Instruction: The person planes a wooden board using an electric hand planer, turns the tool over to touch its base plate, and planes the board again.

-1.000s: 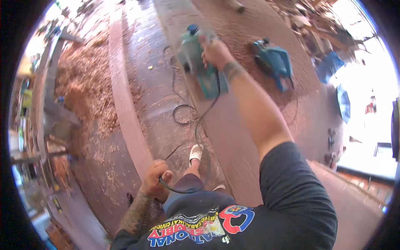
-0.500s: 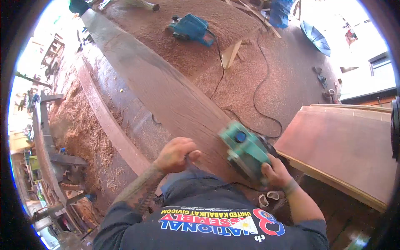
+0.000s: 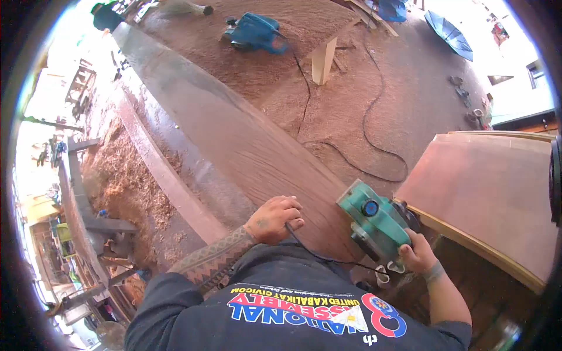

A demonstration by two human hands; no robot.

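My right hand [image 3: 419,251] is closed round the rear handle of a green electric planer [image 3: 374,219] with a blue round knob. The planer is at the near right end of a long, wide wooden plank [image 3: 234,134], overlapping its right edge; whether its sole touches the wood is hidden. Over the plank's near left edge, my left hand [image 3: 275,221] is closed with a dark power cord [image 3: 319,255] in its fingers. That cord runs right, past my shirt, toward the planer's rear.
A blue power planer [image 3: 255,32] lies among wood shavings beyond the plank. To the right stands a wooden panel [image 3: 480,193]. A narrower curved board [image 3: 158,164] lies left of the plank. Another black cord [image 3: 374,111] winds across the floor. An open umbrella [image 3: 449,36] is at far right.
The green planer and my right hand have shifted right toward the plank's edge. My left hand has moved slightly right with the cord, which now shows stretched across in front of me.
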